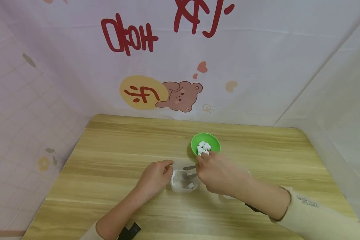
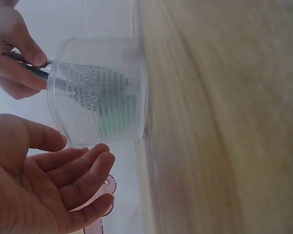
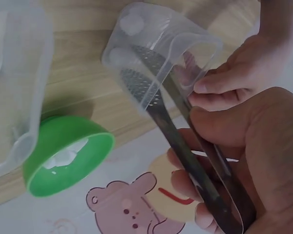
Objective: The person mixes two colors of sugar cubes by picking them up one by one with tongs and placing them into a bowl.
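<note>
In the head view my right hand (image 1: 220, 173) grips metal tongs (image 3: 178, 141), whose perforated ends (image 3: 136, 83) stand apart inside a small clear plastic container (image 1: 184, 190). My left hand (image 1: 156, 176) is at the container's left back corner, its thumb and fingers holding the rim. A white cube (image 1: 191, 185) lies in the container; a second white piece (image 1: 189, 173) shows between the tong arms, and I cannot tell whether they touch it. Behind the container is a green bowl (image 1: 195, 141) with several white cubes (image 1: 204, 146), partly hidden by my right hand.
Another clear plastic container (image 3: 41, 87) stands to the right, mostly covered by my right forearm in the head view. The wooden table (image 1: 123, 143) meets a printed white cloth (image 1: 243, 66) at its back edge, with cloth on both sides.
</note>
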Available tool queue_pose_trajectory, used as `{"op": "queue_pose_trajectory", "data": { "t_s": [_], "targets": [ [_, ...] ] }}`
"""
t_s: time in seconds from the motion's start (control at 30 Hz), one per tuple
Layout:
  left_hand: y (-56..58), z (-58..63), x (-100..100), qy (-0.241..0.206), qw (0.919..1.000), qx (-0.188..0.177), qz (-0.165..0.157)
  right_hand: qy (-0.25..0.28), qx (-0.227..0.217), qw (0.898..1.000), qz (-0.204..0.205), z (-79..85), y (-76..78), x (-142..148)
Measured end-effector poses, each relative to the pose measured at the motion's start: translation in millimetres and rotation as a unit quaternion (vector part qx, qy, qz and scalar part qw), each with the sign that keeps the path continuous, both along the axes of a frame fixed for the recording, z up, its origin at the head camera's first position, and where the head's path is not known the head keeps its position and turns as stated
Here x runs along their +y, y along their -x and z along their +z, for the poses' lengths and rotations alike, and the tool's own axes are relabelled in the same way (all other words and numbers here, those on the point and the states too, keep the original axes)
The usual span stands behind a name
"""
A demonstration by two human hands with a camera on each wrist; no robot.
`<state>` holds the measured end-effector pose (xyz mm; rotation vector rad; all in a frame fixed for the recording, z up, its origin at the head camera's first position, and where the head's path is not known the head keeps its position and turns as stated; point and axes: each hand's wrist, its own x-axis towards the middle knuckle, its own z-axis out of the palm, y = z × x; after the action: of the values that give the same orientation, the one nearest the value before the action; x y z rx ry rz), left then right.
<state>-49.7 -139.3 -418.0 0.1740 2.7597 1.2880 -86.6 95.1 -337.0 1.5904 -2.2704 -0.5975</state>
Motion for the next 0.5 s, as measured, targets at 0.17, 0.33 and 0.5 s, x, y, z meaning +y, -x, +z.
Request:
{"op": "queue_pose_trajectory", "data": {
  "t_s": [0.17,0.33,0.5],
  "targets": [
    [0.4,1.0,-1,0.003,1.0,-0.002,-0.003,-0.028,0.02,0.999,0.002,-2.0,-3.7,-13],
    [0.9,1.4,-1,0.011,0.9999,-0.002,-0.005,-0.05,0.038,0.998,0.004,-2.4,-5.9,-17],
    [1.3,1.1,-1,0.011,0.9999,-0.003,-0.002,-0.042,0.032,0.999,0.009,-2.9,-3.9,-15]
  ]
}}
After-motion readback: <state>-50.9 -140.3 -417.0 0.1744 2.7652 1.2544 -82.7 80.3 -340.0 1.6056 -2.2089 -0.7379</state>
